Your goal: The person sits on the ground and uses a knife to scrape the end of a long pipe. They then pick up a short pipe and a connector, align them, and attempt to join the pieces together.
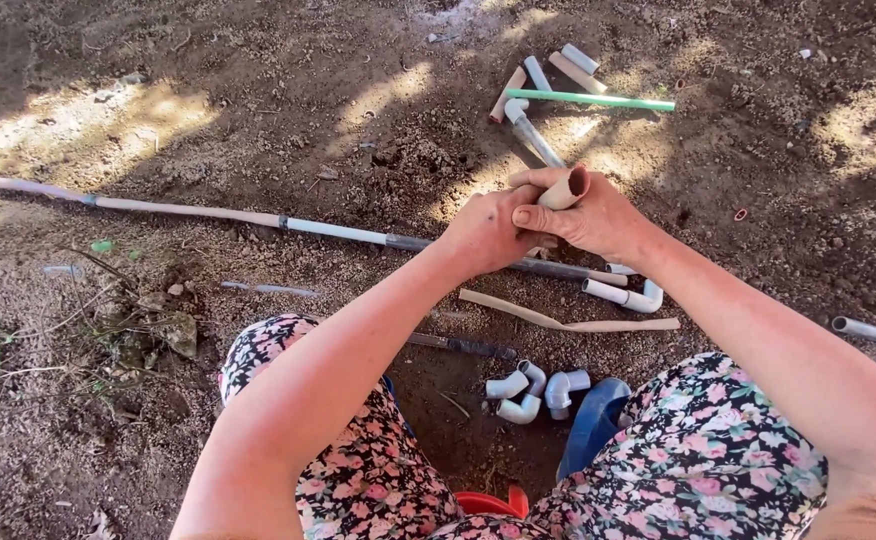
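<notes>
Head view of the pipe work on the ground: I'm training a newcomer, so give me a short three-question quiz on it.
1. True or false: both hands grip the short tan pipe piece.
2. What colour is the thin rod lying across the pipe offcuts at the top? A) red B) green C) black
3. What lies on the soil between the person's knees?

Key: 1 true; 2 B; 3 white elbow fittings.

No package, label, sign or screen anywhere around the long pipe (pixel 258 217) on the soil.
</notes>
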